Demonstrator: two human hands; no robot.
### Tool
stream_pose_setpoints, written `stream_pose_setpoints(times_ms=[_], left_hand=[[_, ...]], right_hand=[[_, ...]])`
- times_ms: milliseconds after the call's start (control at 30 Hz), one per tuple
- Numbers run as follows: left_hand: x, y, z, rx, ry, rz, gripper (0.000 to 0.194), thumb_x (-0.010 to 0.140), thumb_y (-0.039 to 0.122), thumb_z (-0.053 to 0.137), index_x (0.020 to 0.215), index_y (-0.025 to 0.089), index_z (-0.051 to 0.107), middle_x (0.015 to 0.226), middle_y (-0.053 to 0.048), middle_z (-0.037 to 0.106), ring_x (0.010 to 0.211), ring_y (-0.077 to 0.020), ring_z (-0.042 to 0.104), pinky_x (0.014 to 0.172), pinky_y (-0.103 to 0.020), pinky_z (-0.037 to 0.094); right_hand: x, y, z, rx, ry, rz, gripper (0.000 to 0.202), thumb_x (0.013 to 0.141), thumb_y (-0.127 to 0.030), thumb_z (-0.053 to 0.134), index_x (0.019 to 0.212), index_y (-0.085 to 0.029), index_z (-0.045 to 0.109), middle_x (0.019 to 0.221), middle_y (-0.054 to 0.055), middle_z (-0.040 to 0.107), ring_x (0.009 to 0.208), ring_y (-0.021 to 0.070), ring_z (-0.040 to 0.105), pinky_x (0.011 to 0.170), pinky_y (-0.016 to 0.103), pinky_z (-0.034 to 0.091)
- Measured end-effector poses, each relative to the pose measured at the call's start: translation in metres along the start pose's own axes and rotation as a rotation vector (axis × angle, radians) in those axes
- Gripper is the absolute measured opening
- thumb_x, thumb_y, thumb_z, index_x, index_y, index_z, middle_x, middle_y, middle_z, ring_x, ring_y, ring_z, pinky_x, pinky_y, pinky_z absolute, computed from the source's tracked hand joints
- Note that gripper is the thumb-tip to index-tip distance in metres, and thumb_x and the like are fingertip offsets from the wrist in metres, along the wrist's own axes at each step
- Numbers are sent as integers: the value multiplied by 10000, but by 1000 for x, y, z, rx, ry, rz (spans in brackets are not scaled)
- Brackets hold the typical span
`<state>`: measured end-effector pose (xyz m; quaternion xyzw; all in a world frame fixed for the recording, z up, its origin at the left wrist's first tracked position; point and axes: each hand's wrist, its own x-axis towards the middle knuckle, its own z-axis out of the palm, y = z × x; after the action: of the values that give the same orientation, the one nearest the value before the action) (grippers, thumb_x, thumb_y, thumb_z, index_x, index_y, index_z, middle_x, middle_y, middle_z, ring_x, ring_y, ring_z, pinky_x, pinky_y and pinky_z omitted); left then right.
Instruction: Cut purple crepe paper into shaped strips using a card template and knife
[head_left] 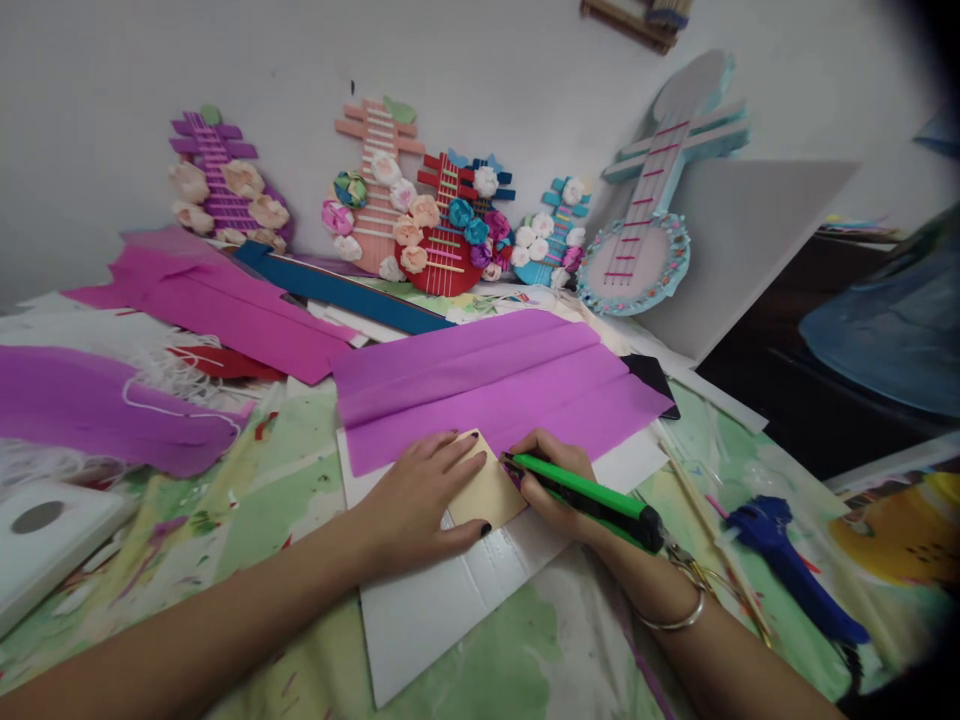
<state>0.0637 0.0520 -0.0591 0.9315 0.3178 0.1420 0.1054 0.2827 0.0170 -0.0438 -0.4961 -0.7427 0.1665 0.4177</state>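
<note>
pins cream card [491,488] under spread left hand [420,492], grips utility knife [600,492] in right hand [553,515], likely cutting; needs steady pressure

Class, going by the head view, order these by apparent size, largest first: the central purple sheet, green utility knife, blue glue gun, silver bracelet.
1. Purple sheet
2. Green utility knife and blue glue gun: too alike to rank
3. Silver bracelet

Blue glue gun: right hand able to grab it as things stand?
Probably not: the right hand is gripping the green cutter. The blue glue gun lies on that side, with a thin stick between.
</note>
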Motion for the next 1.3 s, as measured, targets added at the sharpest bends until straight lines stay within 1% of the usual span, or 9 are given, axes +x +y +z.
stream_pose_setpoints(times_ms=[133, 233, 367, 567, 633, 867, 1033, 1133, 1300], left_hand=[[-1, -1, 2, -3, 24, 5, 700, 822, 532, 566, 1421, 198, 427, 1511, -117, 379, 1380, -338, 324, 1112, -508, 288], [-1, -1, 1, 6, 15, 6, 707, 819, 533, 568, 1420, 186, 431, 1512, -122, 376, 1383, -337, 320, 1116, -503, 284], [0, 1, -1, 12, -8, 0, 713, 816, 528, 575, 1418, 172, 436, 1510, -131, 377, 1379, -340, 325, 1115, -500, 286], [0, 1, -2, 7, -7, 10, 632, 827, 514, 578, 1402, 277, 465, 1506, -101, 388, 1365, -366, 336, 1084, -540, 306], [0, 1, -2, 9, -6, 10, 633, 826, 523, 577, 1403, 289, 464, 1509, -99, 384, 1362, -369, 337, 1082, -542, 305], [1, 2, -4, 30, -32, 4, 641, 824, 519, 578, 1406, 277, 465, 1508, -112, 381, 1362, -363, 339, 1078, -528, 311], [0, 2, -4, 14, -24, 0, 640, 817, 520, 591, 1399, 282, 473, 1509, -105, 382, 1360, -368, 338, 1083, -531, 303], [1, 3, -5, 26, -36, -7, 643, 817, 514, 592, 1402, 276, 470, 1510, -113, 377, 1360, -371, 338, 1078, -535, 312], [2, 3, -6, 50, -56, 0, 645, 828, 521, 572, 1413, 276, 457, 1513, -121, 370, 1367, -366, 331, 1075, -537, 317]], right_hand=[[-1, 1, 0, -2, -26, 18, 165, 690, -142, 519, 824, -217, 578, 704, -13, 656, 602, 130, 578, 550, 228, 417], [-2, 2, 0, 14, -45, 23, 166, 697, -143, 520, 834, -218, 577, 709, -16, 650, 612, 129, 580, 561, 228, 423], [-2, 0, -1, 15, -13, 12, 175, 676, -141, 510, 822, -219, 569, 692, -21, 652, 587, 126, 574, 548, 227, 418], [-2, -1, -1, 9, -14, 0, 164, 673, -142, 507, 809, -218, 559, 659, -29, 630, 557, 120, 551, 534, 224, 407], [-2, 0, -1, 11, -23, 5, 160, 675, -145, 510, 808, -218, 563, 656, -27, 629, 559, 122, 553, 531, 224, 406], [-4, 1, 0, 24, 1, 0, 174, 651, -143, 499, 797, -218, 557, 680, -19, 644, 573, 124, 558, 549, 230, 411], [-3, 1, 0, 23, -20, 13, 157, 660, -151, 503, 793, -221, 546, 665, -24, 628, 563, 124, 543, 538, 230, 399], [-4, 1, -1, 17, -25, 0, 177, 653, -139, 500, 803, -221, 544, 674, -25, 635, 569, 124, 550, 548, 231, 402], [-4, 0, -3, 14, -23, 25, 165, 652, -124, 494, 781, -217, 538, 647, -31, 624, 553, 116, 537, 540, 224, 387]])
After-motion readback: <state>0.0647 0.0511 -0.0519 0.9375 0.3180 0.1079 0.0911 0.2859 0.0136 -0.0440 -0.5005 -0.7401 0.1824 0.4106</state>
